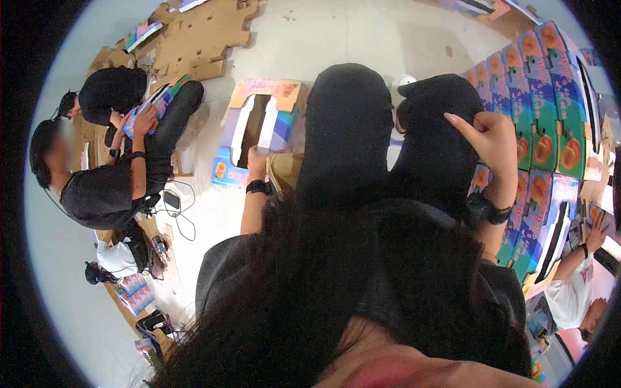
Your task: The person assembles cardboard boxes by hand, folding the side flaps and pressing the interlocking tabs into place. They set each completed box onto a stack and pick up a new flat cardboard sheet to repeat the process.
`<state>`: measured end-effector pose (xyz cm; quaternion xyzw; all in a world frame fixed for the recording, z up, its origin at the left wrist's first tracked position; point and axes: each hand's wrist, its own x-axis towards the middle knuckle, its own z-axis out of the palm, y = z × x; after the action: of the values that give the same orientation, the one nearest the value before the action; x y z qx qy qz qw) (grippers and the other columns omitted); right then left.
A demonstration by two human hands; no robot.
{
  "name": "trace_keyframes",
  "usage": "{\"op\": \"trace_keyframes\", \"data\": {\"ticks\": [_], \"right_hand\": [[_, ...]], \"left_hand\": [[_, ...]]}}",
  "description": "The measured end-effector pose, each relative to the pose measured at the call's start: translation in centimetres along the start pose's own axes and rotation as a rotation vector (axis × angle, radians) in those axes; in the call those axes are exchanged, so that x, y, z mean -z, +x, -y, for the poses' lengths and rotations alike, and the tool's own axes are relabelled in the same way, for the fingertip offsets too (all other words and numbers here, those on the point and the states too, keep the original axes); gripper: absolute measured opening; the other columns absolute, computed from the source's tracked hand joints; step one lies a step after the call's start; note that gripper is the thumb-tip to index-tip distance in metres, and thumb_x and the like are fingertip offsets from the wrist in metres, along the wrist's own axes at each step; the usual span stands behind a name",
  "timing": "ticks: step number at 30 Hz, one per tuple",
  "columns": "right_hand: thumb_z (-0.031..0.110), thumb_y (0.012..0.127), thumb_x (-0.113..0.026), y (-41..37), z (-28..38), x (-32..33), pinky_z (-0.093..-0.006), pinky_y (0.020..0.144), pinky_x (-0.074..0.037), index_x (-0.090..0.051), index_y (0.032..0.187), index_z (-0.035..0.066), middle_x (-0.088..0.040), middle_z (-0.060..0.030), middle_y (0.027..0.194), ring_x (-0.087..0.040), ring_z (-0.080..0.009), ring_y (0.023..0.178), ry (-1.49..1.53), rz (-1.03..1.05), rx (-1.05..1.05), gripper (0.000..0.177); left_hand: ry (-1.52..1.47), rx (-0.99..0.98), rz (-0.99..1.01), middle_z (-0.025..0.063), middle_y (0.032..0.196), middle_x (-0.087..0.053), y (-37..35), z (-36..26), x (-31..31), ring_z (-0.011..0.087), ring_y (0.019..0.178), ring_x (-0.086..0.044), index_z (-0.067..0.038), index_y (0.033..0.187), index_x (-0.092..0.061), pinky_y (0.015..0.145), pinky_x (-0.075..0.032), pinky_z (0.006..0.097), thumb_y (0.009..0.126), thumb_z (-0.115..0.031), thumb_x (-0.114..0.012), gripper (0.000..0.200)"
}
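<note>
A printed carton with white flaps and a long slot stands on the floor, left of my knees. My left hand is closed at its near end, by the slot, and appears to grip the cardboard there. Beside that hand is a piece of plain brown cardboard. My right hand is raised over my right knee, the thumb stretched out to the left and apart from the bent index finger. Nothing shows in it, and its other fingers are mostly hidden. Both wrists wear black bands.
Stacked printed cartons rise close on my right. A seated person on the left handles a similar carton; another person is at the far right. Flattened cardboard lies at the back left. A phone and cables lie on the floor.
</note>
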<state>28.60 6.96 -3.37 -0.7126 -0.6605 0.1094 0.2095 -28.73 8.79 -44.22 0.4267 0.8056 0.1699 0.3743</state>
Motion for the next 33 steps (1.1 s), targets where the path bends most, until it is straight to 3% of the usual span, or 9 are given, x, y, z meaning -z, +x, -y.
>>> {"op": "trace_keyframes", "data": {"ticks": [5,8,12,15,17,20,25,28,33], "right_hand": [[0.049,0.079,-0.083,-1.0,0.1,-1.1,-0.0390,0.043,-0.030,-0.045,0.048,0.000,-0.037,-0.0133,0.046,-0.036,-0.0257,0.040,-0.053,-0.121,0.099,0.069],[0.052,0.082,-0.079,-2.1,1.7,-1.3,-0.0424,0.044,-0.035,-0.047,0.049,0.001,-0.044,-0.0158,0.047,-0.045,-0.0336,0.043,-0.105,-0.217,0.073,0.069],[0.051,0.087,-0.074,-3.9,1.4,-1.4,-0.0455,0.049,-0.041,-0.048,0.059,0.002,-0.051,-0.0164,0.055,-0.053,-0.0372,0.053,-0.097,-0.220,0.089,0.061],[0.043,0.085,-0.076,-5.8,0.9,0.3,-0.0463,0.068,-0.047,-0.054,0.077,0.004,-0.062,-0.0168,0.083,-0.061,-0.0369,0.081,-0.091,-0.051,0.153,0.045],[0.034,0.082,-0.079,-7.4,0.9,2.1,-0.0455,0.083,-0.047,-0.060,0.094,0.005,-0.063,-0.0175,0.106,-0.060,-0.0373,0.104,-0.087,0.081,0.156,0.037],[0.031,0.082,-0.080,-10.0,1.6,4.6,-0.0448,0.087,-0.047,-0.063,0.105,0.005,-0.063,-0.0175,0.113,-0.059,-0.0364,0.107,-0.066,-0.152,0.544,0.039],[0.010,0.077,-0.078,-14.6,7.8,10.1,-0.0399,0.078,-0.052,-0.068,0.084,0.005,-0.067,-0.0101,0.083,-0.067,-0.0327,0.086,0.192,-0.359,0.728,0.013],[0.007,0.071,-0.079,-16.1,9.1,11.5,-0.0421,0.081,-0.052,-0.069,0.083,0.007,-0.067,-0.0086,0.090,-0.068,-0.0321,0.092,0.164,-0.586,0.923,0.016],[0.009,0.071,-0.078,-14.5,8.2,10.0,-0.0437,0.086,-0.052,-0.070,0.091,0.006,-0.069,-0.0102,0.098,-0.067,-0.0341,0.101,0.071,-0.760,0.824,0.022]], "left_hand": [[0.090,-0.229,-0.328,0.0193,0.116,-0.070,-5.0,-7.4,6.0,0.0356,0.108,-0.067,0.000,0.124,-0.060,0.095,-0.051,0.0452,0.056,-0.047,-0.095,0.090],[0.126,-0.370,-0.680,0.0207,0.108,-0.070,-7.8,-11.7,9.1,0.0388,0.103,-0.066,0.000,0.112,-0.067,0.093,-0.048,0.0464,0.071,-0.048,-0.087,0.067],[0.117,-0.644,-1.045,0.0202,0.101,-0.070,-13.6,-18.6,11.4,0.0388,0.098,-0.066,0.002,0.105,-0.068,0.090,-0.047,0.0464,0.080,-0.044,-0.084,0.055],[0.127,-0.874,-1.262,0.0209,0.093,-0.069,-17.7,-23.0,13.4,0.0392,0.087,-0.066,0.005,0.098,-0.067,0.079,-0.050,0.0471,0.083,-0.038,-0.083,0.048],[0.074,-0.945,-1.269,0.0203,0.091,-0.069,-20.7,-25.6,14.6,0.0380,0.085,-0.066,0.004,0.097,-0.067,0.078,-0.049,0.0466,0.083,-0.037,-0.084,0.046],[-0.052,-1.026,-1.170,0.0178,0.089,-0.068,-25.7,-29.1,16.0,0.0344,0.084,-0.065,0.003,0.097,-0.067,0.076,-0.048,0.0435,0.081,-0.034,-0.085,0.044],[-0.176,-1.253,-0.905,0.0127,0.087,-0.066,-32.4,-33.8,15.2,0.0340,0.086,-0.063,-0.002,0.092,-0.067,0.079,-0.045,0.0431,0.074,-0.035,-0.087,0.042],[-0.156,-1.381,-0.735,0.0125,0.089,-0.067,-34.0,-35.5,13.2,0.0344,0.090,-0.062,-0.004,0.092,-0.068,0.082,-0.044,0.0442,0.073,-0.035,-0.087,0.041],[-0.055,-1.552,-0.521,0.0115,0.093,-0.066,-33.3,-36.8,8.0,0.0355,0.096,-0.061,-0.006,0.095,-0.068,0.090,-0.044,0.0459,0.071,-0.037,-0.087,0.043]]}}
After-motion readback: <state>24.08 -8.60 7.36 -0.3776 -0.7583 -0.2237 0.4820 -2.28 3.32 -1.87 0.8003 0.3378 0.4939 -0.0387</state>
